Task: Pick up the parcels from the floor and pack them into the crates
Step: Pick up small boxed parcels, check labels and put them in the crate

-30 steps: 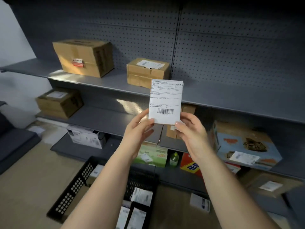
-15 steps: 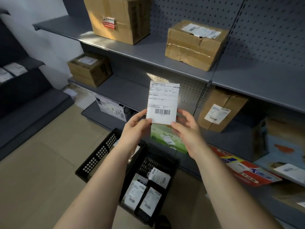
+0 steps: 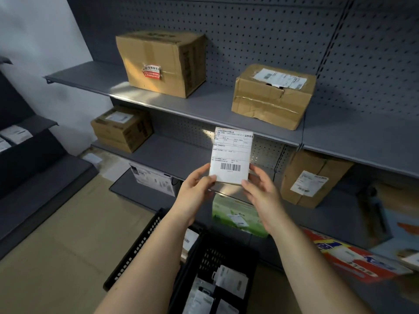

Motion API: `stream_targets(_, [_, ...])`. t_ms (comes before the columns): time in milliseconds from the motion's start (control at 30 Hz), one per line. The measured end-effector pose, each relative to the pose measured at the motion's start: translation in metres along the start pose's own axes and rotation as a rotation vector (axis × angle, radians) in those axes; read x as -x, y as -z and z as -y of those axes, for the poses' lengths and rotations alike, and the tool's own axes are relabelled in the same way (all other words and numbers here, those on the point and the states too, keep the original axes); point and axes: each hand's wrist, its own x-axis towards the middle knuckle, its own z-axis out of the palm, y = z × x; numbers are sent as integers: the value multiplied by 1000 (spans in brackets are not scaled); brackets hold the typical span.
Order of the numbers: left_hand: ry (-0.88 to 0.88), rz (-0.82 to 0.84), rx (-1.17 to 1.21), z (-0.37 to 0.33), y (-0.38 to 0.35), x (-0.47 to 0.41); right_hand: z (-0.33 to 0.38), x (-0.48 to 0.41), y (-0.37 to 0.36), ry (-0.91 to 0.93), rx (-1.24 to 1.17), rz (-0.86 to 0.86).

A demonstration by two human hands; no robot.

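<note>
— Where's our parcel (image 3: 231,152)?
— Upright, in mid-air above the near black crates (image 3: 136,248). Our left hand (image 3: 195,192) and right hand (image 3: 260,194) pinch its lower corners.
— And beyond?
— Cardboard boxes (image 3: 162,62) on the far shelves (image 3: 204,103).

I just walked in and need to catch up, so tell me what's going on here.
A person holds a small parcel upright, its white barcode label facing the camera. The left hand and right hand grip its lower end from either side. It is not yet packed. Below the arms, a black crate already holds several labelled packets, with a second crate beside it. Cardboard boxes sit on the grey shelves behind.
</note>
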Motion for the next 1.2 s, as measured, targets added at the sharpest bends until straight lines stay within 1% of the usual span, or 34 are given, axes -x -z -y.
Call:
stream_targets(133, [49,100,18,0,29,-15,-13,7,-32,45,-19,-137])
stream_targets(300, [127,230,48,8,73,-26,-39,26,-79,81,-3,-355])
stream_targets(467, [192,282,39,27,100,-35,-63,38,-109,45,-4,-468])
stream_targets(533, [198,271,46,33,102,-37,-66,41,-111,14,5,-448])
stream_targets(633, [225,298,65,45,101,-43,-73,44,-105,-59,27,-443])
stream_targets(767, [243,323,69,67,99,-44,-91,46,-94,-126,24,-391])
stream_targets(867, [269,311,59,100,101,-52,-125,45,-84,-189,-1,-358])
stream_targets(967, [295,295,59,152,101,-73,-174,29,-68,-222,11,-347])
stream_targets(1100, [304,259,41,241,102,-104,-257,0,-51,-236,-19,-347])
stream_targets(1200, [276,184,29,317,110,-125,-336,-25,-38,-254,-68,-364])
